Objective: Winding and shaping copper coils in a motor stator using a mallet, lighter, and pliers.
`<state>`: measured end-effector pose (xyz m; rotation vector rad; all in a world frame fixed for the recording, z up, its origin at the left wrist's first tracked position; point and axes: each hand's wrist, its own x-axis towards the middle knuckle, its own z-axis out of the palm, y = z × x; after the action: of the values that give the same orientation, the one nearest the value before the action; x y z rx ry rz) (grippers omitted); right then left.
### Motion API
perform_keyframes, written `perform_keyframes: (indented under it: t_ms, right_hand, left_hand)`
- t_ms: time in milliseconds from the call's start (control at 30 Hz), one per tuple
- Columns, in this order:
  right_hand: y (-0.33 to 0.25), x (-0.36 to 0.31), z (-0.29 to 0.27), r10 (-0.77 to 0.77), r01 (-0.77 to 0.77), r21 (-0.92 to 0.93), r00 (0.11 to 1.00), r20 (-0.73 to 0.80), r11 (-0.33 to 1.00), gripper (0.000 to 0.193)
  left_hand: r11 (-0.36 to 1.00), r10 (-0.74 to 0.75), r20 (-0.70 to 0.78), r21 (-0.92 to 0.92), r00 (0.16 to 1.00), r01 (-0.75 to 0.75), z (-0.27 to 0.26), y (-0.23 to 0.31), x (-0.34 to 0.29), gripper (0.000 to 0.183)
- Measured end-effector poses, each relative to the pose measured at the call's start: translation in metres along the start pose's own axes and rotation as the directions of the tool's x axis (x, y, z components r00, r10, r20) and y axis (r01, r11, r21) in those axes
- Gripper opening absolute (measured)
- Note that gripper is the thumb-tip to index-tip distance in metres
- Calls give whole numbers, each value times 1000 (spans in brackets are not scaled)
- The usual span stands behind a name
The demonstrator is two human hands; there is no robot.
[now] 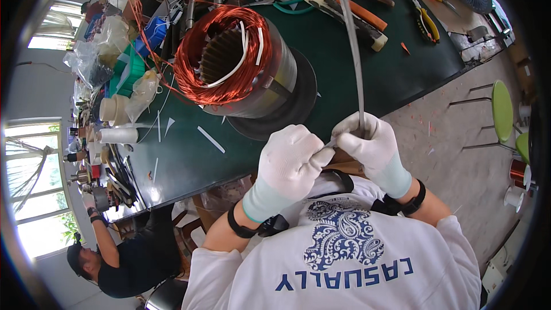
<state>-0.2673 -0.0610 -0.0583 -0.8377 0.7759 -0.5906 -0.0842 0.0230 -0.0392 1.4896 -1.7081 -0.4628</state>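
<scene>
Both my hands wear white gloves and meet just below the table's near edge. My right hand (370,140) is closed around the lower end of a long grey strip (351,40) that rises up and away over the table. My left hand (290,163) pinches the same strip's end right beside the right hand. A motor stator (252,69) with thick copper windings and white insulation strips lies on its side on the dark green table (356,74), just beyond my hands.
Pliers (427,23), scissors, wooden-handled tools and an orange-handled tool lie at the table's far side. Plastic bags, bins, thread spools and loose copper wire crowd the left. Another person in black sits at lower left. A green stool (501,109) stands on the right.
</scene>
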Motion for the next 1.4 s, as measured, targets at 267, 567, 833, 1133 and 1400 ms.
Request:
perform_keyframes:
  t_ms: [267,567,833,1133,1400]
  right_hand:
    - [25,0,-2,-125,124,15,988,96,992,7]
    - [-24,-5,-42,-234,238,-138,971,39,961,36]
    - [-68,-43,-90,-471,338,-840,875,113,425,40]
    - [-140,-50,-49,-389,367,-895,809,442,-253,42]
    - [-126,-37,-30,-207,262,-933,955,214,245,47]
  left_hand:
    - [920,-255,-165,-344,953,186,3,8,-9,16]
    - [672,484,-137,691,865,-267,-66,2,27,25]
    - [589,475,-136,783,869,-200,-72,-7,53,24]
    - [746,319,-156,649,935,-147,-63,-12,52,26]
    - [667,479,-163,707,862,-237,-58,-27,56,23]
